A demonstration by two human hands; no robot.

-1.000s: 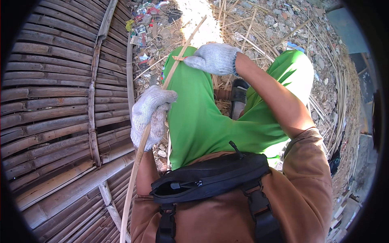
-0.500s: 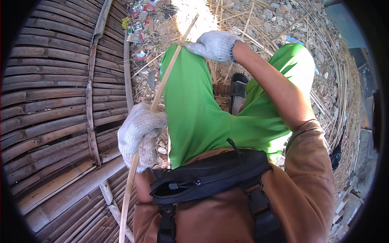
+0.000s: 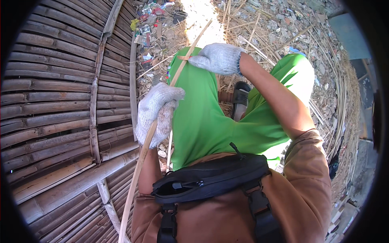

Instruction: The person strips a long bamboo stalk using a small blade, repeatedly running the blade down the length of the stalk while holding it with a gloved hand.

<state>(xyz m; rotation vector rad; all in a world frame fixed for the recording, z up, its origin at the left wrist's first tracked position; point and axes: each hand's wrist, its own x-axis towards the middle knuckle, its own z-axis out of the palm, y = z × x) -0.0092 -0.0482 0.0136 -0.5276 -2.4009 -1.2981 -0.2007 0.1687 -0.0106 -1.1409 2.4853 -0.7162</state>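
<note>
1 strip [image 3: 140, 164] is gripped by left hand [image 3: 159, 113], now back nearer right hand [image 3: 219, 59], which apparently pinches a blade [image 3: 183, 58]

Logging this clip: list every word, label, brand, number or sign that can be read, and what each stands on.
None: no text can be read in this view.
Crumpled multicoloured litter scraps on the ground: any print is too small and blurred to read.
Bright green cloth trousers: small coloured marks at the left knee's edge, too small to make out.
Long pale wooden strip and black fabric bag: no lettering visible.
</note>
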